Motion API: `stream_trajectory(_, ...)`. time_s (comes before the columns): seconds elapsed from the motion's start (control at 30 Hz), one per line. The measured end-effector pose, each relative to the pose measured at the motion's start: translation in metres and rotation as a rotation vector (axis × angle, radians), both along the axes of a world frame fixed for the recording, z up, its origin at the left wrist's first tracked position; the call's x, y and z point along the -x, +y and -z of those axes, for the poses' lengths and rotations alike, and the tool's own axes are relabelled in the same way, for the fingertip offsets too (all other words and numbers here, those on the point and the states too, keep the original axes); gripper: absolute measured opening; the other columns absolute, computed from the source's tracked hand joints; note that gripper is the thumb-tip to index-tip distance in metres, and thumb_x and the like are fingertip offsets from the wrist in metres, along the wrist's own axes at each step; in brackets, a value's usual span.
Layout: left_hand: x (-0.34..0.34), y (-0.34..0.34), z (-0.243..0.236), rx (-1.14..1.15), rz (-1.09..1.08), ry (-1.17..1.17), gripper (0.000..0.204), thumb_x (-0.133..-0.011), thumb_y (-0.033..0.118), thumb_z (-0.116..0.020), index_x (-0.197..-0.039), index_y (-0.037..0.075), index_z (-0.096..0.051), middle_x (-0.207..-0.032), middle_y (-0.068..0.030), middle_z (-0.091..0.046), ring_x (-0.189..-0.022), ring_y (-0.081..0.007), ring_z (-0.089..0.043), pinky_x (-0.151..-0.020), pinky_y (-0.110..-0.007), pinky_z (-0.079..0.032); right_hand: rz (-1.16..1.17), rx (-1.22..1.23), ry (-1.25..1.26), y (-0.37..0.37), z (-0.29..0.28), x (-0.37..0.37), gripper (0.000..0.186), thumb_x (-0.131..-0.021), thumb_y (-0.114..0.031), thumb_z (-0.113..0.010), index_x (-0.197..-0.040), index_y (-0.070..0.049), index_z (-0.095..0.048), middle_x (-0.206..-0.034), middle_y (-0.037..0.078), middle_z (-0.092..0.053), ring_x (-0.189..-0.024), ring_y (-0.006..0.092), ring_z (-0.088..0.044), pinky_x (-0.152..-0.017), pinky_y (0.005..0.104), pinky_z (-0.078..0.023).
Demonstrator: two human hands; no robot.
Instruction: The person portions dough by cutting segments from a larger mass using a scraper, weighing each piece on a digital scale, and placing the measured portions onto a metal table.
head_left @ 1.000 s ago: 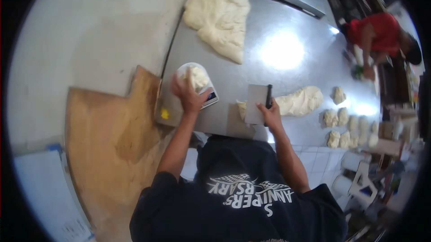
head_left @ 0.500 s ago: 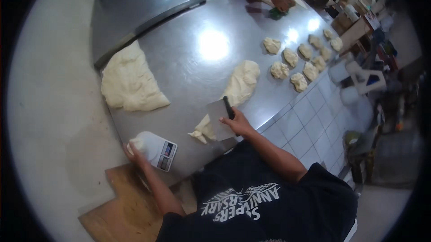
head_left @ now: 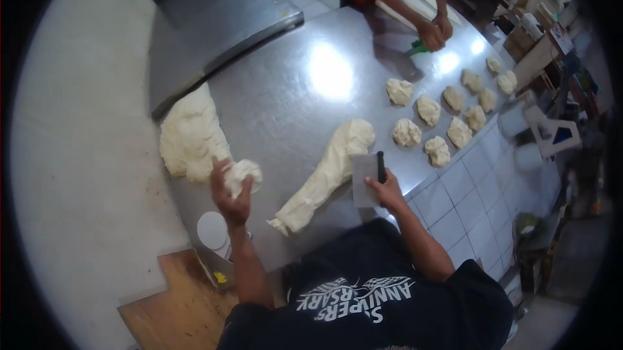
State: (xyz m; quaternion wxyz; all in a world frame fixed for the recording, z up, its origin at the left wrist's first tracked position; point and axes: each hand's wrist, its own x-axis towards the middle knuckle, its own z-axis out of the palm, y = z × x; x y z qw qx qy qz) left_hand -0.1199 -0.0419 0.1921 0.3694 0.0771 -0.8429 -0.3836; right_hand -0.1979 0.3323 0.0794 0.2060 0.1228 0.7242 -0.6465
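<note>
A lump of dough (head_left: 244, 177) is gripped in my left hand (head_left: 231, 198), raised above the steel table between the scale and the big dough slab. The white kitchen scale (head_left: 213, 230) has a bare round plate, and my left forearm partly covers its body. My right hand (head_left: 387, 193) holds a dough scraper (head_left: 365, 180) by its black handle, the blade just right of a long dough roll (head_left: 324, 171). That roll lies slantwise, with a ragged near end. Behind my left hand a large dough slab (head_left: 191, 132) rests at the table's left edge.
Several dough pieces (head_left: 428, 110) lie in loose rows at the right of the steel table (head_left: 272, 97). Across it, a person in red works with both hands (head_left: 436, 32) at a green item. A steel cabinet (head_left: 220, 19) borders the far left; a wooden board (head_left: 178, 301) is below.
My left hand has lifted the dough lump off the scale and carried it right and away from me. My right hand has moved the scraper rightward, off the dough roll.
</note>
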Motion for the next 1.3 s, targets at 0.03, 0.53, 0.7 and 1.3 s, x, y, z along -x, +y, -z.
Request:
stream_trajectory(0.03, 0.019, 0.013, -0.013, 0.072, 0.077, 0.026, 0.049, -0.085, -0.001, -0.079, -0.133, -0.001, -0.068, -0.128, -0.0163, -0.067, -0.116, -0.0309, -0.065, -0.101, -0.039, -0.052, 0.014, 0.01, -0.003, 0.005, -0.005, 0.004, 0.049, -0.09, -0.021, -0.08, -0.127, 0.004, -0.059, -0.111, 0.015, -0.072, -0.096, 0.0209, -0.07, -0.083, 0.0357, -0.057)
stream_trajectory(0.53, 0.421, 0.076, -0.099, 0.467, -0.09, 0.001, 0.091, -0.096, 0.07, -0.057, -0.16, 0.009, -0.039, -0.158, -0.0243, -0.035, -0.147, -0.0407, -0.035, -0.119, -0.058, -0.025, 0.097, 0.01, 0.03, 0.063, -0.001, 0.08, 0.041, -0.091, -0.017, -0.081, -0.121, 0.001, -0.06, -0.106, 0.011, -0.072, -0.092, 0.0183, -0.069, -0.081, 0.0341, -0.056)
stream_trajectory(0.7, 0.43, 0.071, 0.021, 0.105, 0.104, -0.64, 0.123, -0.078, 0.092, -0.057, -0.169, 0.02, -0.017, -0.175, -0.0207, 0.009, -0.161, -0.0422, 0.003, -0.121, -0.075, -0.005, 0.064, -0.029, 0.103, 0.044, -0.015, 0.095, 0.043, -0.091, -0.019, -0.079, -0.124, 0.002, -0.059, -0.107, 0.012, -0.072, -0.094, 0.02, -0.069, -0.083, 0.0349, -0.056)
stream_trajectory(1.3, -0.095, 0.097, 0.175, 0.191, -0.147, -0.782, 0.114, -0.059, 0.058, -0.094, -0.156, 0.02, -0.047, -0.153, -0.0085, -0.044, -0.146, -0.0313, -0.036, -0.115, -0.069, -0.023, -0.829, -0.335, 0.393, -0.123, -0.011, 0.004, 0.035, -0.088, -0.018, -0.076, -0.106, 0.003, -0.054, -0.088, 0.028, -0.07, -0.084, 0.045, -0.071, -0.075, 0.0499, -0.054)
